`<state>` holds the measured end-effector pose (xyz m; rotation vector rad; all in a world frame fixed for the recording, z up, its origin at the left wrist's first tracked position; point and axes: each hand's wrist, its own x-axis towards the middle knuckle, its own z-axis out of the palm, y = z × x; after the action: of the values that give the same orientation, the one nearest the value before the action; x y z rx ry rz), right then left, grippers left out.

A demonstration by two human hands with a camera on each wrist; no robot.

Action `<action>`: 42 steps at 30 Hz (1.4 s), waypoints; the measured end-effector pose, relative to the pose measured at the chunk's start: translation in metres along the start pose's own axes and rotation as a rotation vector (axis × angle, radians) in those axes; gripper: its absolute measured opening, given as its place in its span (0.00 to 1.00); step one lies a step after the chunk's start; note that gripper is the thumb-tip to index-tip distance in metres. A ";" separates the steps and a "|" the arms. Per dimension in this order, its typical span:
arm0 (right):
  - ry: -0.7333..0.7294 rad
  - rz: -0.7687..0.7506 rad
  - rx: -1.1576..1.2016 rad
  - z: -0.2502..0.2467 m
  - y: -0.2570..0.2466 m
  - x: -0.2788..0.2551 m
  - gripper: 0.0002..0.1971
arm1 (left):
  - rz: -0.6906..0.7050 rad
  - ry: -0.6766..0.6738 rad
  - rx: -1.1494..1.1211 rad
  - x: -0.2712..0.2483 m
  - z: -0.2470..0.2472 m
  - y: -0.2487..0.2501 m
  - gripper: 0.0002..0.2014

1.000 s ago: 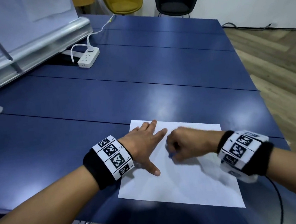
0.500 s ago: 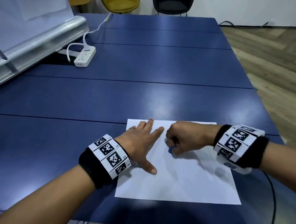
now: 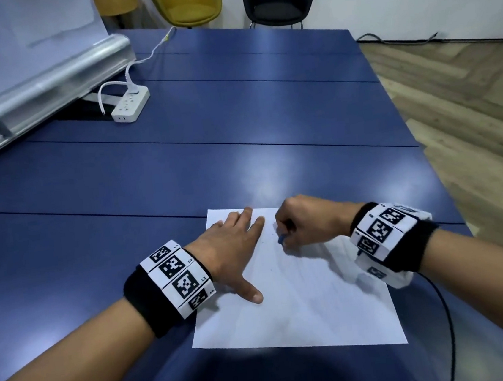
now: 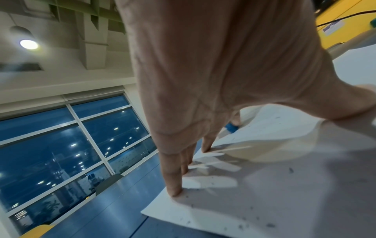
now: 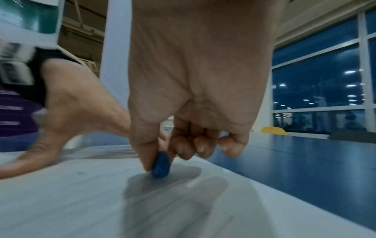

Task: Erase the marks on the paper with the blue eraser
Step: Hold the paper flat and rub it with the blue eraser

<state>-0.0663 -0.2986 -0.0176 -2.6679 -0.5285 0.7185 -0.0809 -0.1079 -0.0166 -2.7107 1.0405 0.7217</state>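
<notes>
Two hands on paper (image 3: 303,309): R hand (image 3: 304,220) grip round blue eraser (image 5: 161,165).

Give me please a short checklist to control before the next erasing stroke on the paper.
1. Blue eraser pinched by right hand: ok.
2. Eraser tip touching the paper: ok.
3. Left hand pressing flat on the paper to steady it: ok.
4. Left fingers out of the eraser's way: ok, but close.
5. Paper lying fully on the table: ok.
6. Marks left to erase: cannot tell, only faint traces and crumbs show.
</notes>
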 end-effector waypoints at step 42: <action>0.048 -0.176 -0.150 0.002 -0.020 -0.005 0.03 | -0.032 -0.018 -0.087 -0.004 0.018 -0.007 0.68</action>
<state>-0.0766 -0.2826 -0.0091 -2.7224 -0.8219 0.5841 -0.0859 -0.0950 -0.0304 -2.7817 0.9814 0.8022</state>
